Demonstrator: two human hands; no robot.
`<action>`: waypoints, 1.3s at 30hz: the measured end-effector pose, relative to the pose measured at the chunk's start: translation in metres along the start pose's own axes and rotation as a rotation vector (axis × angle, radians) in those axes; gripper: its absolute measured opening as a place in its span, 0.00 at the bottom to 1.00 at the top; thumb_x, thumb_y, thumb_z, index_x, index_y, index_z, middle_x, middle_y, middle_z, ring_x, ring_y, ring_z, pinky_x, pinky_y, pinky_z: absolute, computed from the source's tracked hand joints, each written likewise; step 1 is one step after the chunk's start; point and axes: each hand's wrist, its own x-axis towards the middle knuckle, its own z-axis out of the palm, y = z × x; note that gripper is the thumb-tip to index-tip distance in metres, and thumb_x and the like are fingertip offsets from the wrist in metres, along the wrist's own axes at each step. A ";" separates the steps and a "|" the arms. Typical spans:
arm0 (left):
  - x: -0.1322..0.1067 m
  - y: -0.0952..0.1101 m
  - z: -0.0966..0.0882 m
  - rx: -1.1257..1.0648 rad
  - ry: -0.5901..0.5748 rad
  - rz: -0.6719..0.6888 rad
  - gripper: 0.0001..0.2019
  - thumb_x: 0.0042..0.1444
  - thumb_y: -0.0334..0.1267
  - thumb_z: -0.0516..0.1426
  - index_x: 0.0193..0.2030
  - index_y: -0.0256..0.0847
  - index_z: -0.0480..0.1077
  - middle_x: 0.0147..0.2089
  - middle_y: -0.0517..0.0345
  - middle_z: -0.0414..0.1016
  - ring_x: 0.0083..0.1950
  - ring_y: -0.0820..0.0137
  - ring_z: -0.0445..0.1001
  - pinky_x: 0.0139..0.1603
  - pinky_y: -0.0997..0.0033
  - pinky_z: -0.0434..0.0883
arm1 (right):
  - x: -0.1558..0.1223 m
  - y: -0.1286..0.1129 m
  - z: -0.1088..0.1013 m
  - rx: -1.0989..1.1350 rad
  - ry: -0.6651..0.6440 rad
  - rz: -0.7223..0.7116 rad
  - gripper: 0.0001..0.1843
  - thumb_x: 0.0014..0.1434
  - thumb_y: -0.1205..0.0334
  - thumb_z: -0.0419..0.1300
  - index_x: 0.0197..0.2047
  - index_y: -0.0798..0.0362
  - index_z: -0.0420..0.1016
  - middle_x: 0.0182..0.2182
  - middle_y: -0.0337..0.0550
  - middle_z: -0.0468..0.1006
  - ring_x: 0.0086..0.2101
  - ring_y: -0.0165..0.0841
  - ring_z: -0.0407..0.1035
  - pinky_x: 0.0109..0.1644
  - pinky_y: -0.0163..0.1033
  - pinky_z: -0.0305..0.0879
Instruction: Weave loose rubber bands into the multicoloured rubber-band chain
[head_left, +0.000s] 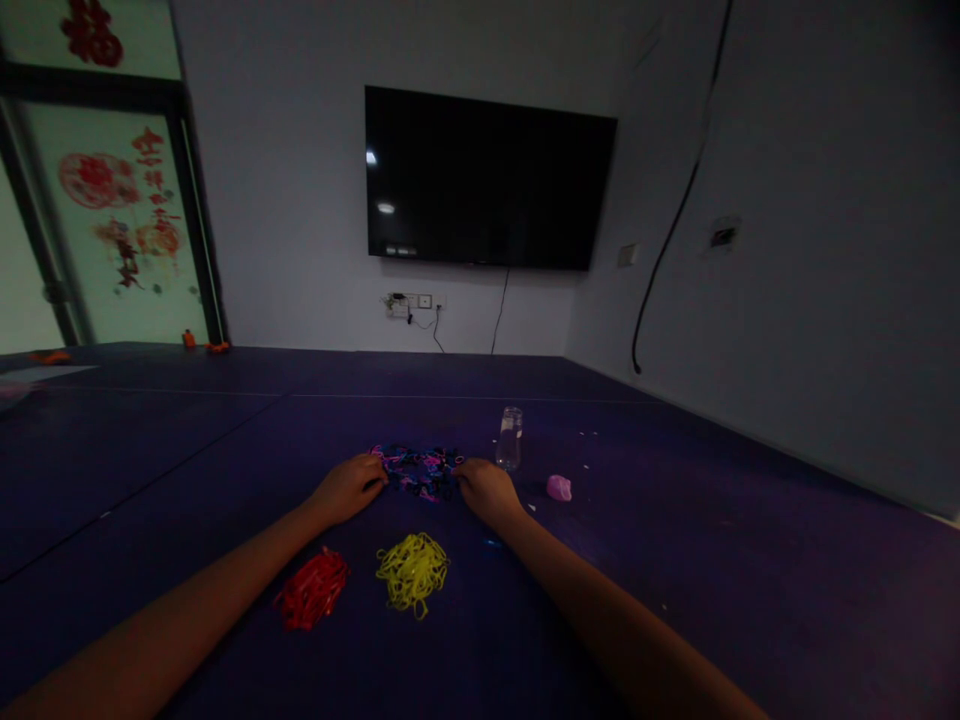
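Observation:
A mixed heap of pink, blue and black rubber bands (418,470) lies on the dark purple table (712,560). My left hand (349,487) rests at the heap's left edge, fingers curled onto the bands. At the heap's right edge my right hand (486,490) has its fingers bent into the bands. Whether either hand pinches a band is too dim to see. Nearer to me lie a red pile of bands (313,588) and a yellow pile (412,570), both untouched.
A small clear bottle (510,438) stands just beyond my right hand, with a pink lump (559,487) to its right. A black screen (487,178) hangs on the far wall. A glass door with red decorations (120,215) is at the left.

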 end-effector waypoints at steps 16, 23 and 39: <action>0.001 0.000 -0.001 0.010 -0.005 0.019 0.09 0.56 0.27 0.51 0.34 0.40 0.71 0.35 0.57 0.73 0.40 0.68 0.71 0.43 0.69 0.69 | 0.000 0.000 0.001 -0.009 0.020 -0.017 0.18 0.59 0.69 0.49 0.48 0.51 0.75 0.48 0.46 0.76 0.49 0.36 0.68 0.50 0.35 0.61; 0.000 0.000 -0.001 0.003 -0.002 0.009 0.09 0.56 0.27 0.51 0.34 0.40 0.71 0.35 0.57 0.73 0.41 0.68 0.71 0.44 0.70 0.68 | 0.000 -0.001 -0.001 -0.016 0.011 -0.013 0.18 0.60 0.68 0.49 0.49 0.52 0.75 0.48 0.47 0.76 0.49 0.36 0.68 0.49 0.35 0.61; 0.000 -0.001 0.000 -0.002 -0.018 -0.014 0.08 0.56 0.26 0.52 0.34 0.40 0.71 0.35 0.57 0.73 0.40 0.67 0.71 0.43 0.70 0.68 | 0.000 0.000 0.000 -0.018 0.011 -0.034 0.18 0.59 0.68 0.49 0.48 0.51 0.75 0.47 0.47 0.76 0.48 0.36 0.68 0.50 0.36 0.61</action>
